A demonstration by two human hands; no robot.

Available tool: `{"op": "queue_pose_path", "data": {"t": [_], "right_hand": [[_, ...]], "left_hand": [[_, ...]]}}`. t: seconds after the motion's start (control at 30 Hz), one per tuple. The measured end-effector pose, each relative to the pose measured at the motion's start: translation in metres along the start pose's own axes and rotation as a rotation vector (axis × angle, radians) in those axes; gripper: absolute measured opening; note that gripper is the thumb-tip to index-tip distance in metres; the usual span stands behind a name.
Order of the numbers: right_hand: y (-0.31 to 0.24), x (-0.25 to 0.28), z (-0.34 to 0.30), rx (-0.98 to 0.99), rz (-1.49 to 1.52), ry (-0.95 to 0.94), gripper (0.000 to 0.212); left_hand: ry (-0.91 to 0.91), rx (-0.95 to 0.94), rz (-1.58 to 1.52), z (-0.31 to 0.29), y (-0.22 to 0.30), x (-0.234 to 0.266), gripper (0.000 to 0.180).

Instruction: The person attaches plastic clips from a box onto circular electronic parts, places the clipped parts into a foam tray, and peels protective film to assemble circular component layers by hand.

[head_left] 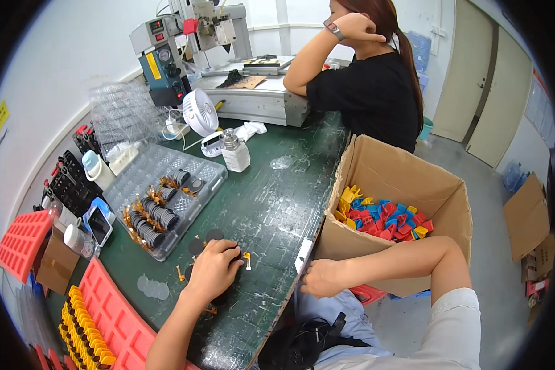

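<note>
My left hand point(213, 266) rests on the green table with its fingers bent down over a dark round disc, mostly hidden under them. A small gold ribbon tab point(246, 260) shows beside the fingertips. More dark discs point(214, 235) lie just beyond the hand, and another gold tab point(180, 273) lies to its left. Low at the table's right edge is my right hand point(324, 278), its fingers curled in; what they hold, if anything, is hidden. A white patch point(303, 254) on the edge is close to it.
A clear plastic tray point(213, 179) holds stacked discs with gold tabs. A cardboard box point(407, 154) of red, blue and yellow pieces stands right of the table. Red trays point(108, 302), a white fan point(200, 112) and a pump bottle point(235, 154) surround the work area. A person point(370, 86) leans across the far end.
</note>
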State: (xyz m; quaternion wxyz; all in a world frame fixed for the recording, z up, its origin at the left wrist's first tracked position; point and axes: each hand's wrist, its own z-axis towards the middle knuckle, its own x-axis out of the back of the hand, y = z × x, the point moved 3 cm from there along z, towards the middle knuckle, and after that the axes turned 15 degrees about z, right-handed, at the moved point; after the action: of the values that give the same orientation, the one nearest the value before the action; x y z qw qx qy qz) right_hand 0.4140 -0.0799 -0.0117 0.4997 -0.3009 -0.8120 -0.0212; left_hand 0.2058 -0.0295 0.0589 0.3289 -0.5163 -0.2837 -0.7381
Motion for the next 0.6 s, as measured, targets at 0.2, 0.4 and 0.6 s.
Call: {"op": "queue_pose_path", "data": {"t": [0.2, 0.4, 0.6], "right_hand": [[0.000, -0.004, 0.002, 0.015, 0.013, -0.018, 0.036], [0.000, 0.000, -0.001, 0.012, 0.040, -0.004, 0.038], [-0.046, 0.081, -0.028, 0.875, 0.815, 0.088, 0.027]], "left_hand": [[0.001, -0.007, -0.005, 0.001, 0.000, 0.001, 0.025], [0.032, -0.026, 0.010, 0.005, 0.007, 0.007, 0.028], [0.045, -0.077, 0.040, 0.000, 0.001, 0.002, 0.026]]}}
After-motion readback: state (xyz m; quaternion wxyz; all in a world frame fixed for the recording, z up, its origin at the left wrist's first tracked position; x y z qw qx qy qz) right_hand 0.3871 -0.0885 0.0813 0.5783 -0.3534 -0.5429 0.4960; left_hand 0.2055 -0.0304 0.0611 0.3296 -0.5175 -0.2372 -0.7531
